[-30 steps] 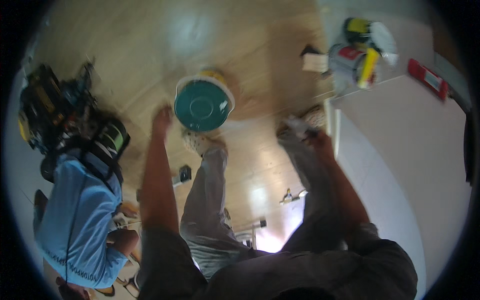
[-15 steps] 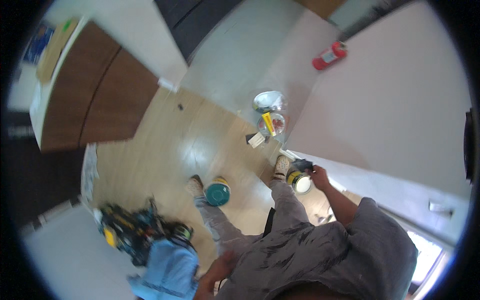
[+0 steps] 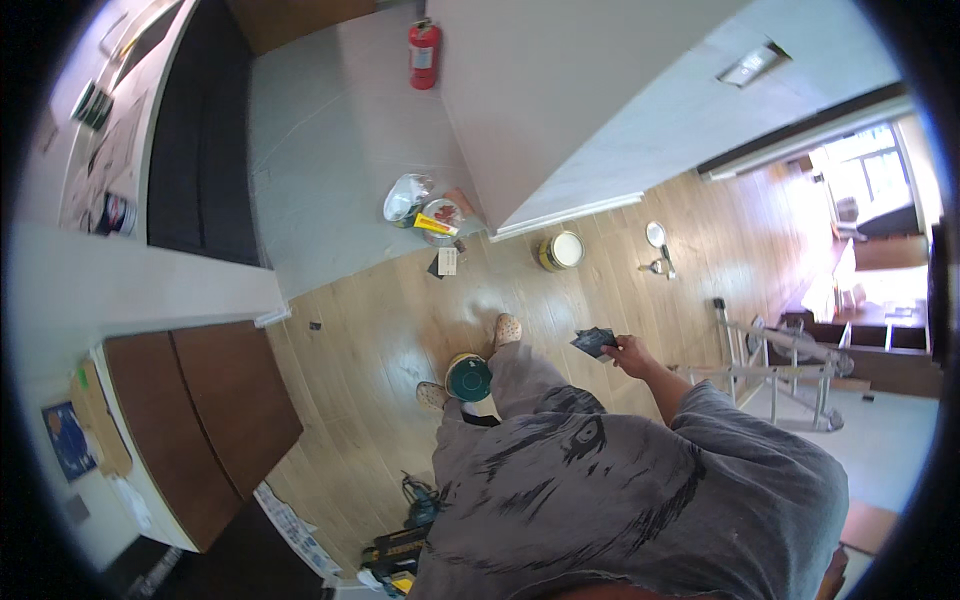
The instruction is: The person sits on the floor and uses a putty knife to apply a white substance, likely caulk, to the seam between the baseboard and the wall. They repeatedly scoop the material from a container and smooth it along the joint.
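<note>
My right hand [image 3: 629, 357] is closed on a few thin dark grey sheets [image 3: 594, 343], which look like sandpaper, held out over the wood floor. A green-lidded bucket [image 3: 468, 379] stands between my feet. Beyond the sheets, next to the wall corner, is a yellow and black paint can [image 3: 561, 251] with a pale top. To its right a round lid [image 3: 655, 234] lies on the floor beside a paint brush [image 3: 660, 266]. My left hand is out of sight.
A red fire extinguisher [image 3: 424, 55] stands by the wall. Near the corner are a plastic-wrapped tub [image 3: 408, 198], a yellow tube [image 3: 436, 224] and a pale block [image 3: 447, 261]. A metal ladder [image 3: 785, 365] is at right, a brown cabinet [image 3: 200, 415] at left, tools [image 3: 405, 550] below.
My view has swung to the right. My right hand has moved away from the paint can with the dark sheets in it. My left hand has gone out of view.
</note>
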A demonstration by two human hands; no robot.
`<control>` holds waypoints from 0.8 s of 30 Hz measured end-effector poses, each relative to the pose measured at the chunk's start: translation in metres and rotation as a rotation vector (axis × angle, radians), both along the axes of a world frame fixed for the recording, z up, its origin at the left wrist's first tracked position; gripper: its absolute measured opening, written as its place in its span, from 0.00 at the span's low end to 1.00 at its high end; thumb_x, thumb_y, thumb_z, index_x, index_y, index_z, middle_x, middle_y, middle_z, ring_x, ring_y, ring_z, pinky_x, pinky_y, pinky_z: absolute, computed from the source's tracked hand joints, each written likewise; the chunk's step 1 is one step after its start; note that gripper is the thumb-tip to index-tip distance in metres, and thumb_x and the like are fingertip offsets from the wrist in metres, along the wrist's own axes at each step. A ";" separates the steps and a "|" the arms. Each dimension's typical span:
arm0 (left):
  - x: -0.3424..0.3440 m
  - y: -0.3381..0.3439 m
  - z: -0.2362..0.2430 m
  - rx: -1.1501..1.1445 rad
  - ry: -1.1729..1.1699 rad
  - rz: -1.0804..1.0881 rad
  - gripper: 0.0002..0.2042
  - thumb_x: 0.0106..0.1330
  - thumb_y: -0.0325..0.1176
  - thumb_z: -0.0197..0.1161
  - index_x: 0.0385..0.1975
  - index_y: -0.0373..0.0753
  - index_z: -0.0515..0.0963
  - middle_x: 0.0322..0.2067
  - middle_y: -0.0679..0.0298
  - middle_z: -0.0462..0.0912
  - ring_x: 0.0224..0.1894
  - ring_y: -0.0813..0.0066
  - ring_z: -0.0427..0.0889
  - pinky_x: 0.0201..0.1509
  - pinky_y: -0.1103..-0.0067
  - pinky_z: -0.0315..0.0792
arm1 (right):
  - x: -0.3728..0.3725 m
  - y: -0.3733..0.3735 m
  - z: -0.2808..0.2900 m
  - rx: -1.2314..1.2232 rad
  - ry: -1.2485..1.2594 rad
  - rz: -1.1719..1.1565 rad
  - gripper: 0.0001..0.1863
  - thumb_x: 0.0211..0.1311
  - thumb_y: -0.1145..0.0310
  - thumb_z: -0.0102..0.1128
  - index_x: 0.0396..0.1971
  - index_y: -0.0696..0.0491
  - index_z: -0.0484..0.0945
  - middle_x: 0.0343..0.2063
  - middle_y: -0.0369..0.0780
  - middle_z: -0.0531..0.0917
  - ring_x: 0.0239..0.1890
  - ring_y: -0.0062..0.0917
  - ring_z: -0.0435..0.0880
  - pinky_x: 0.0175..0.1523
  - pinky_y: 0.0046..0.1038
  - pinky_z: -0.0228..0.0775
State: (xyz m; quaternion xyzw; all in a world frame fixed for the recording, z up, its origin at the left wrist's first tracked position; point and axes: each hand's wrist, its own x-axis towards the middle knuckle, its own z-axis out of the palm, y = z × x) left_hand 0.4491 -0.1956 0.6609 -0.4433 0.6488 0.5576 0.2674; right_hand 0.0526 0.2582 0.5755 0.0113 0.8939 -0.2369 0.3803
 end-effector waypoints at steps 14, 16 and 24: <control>-0.107 -0.069 0.064 -0.009 -0.272 -0.448 0.14 0.68 0.40 0.65 0.45 0.36 0.84 0.42 0.55 0.87 0.48 0.64 0.85 0.54 0.71 0.76 | 0.011 0.070 -0.077 -0.152 -0.089 -0.737 0.19 0.69 0.55 0.68 0.38 0.60 0.85 0.21 0.38 0.83 0.22 0.22 0.82 0.28 0.28 0.73; -0.113 -0.093 0.067 0.052 -0.339 -0.561 0.14 0.68 0.40 0.65 0.44 0.36 0.84 0.41 0.56 0.87 0.47 0.65 0.85 0.53 0.71 0.76 | 0.002 0.061 -0.085 -0.135 -0.028 -0.694 0.19 0.69 0.55 0.69 0.37 0.59 0.85 0.21 0.37 0.83 0.22 0.22 0.82 0.29 0.28 0.73; -0.268 -0.280 -0.022 0.381 -0.380 -1.231 0.14 0.69 0.42 0.64 0.40 0.36 0.85 0.37 0.58 0.88 0.43 0.70 0.86 0.49 0.73 0.77 | -0.010 -0.097 -0.074 -0.282 0.040 -1.014 0.18 0.71 0.53 0.67 0.40 0.54 0.85 0.25 0.31 0.80 0.27 0.19 0.82 0.35 0.24 0.76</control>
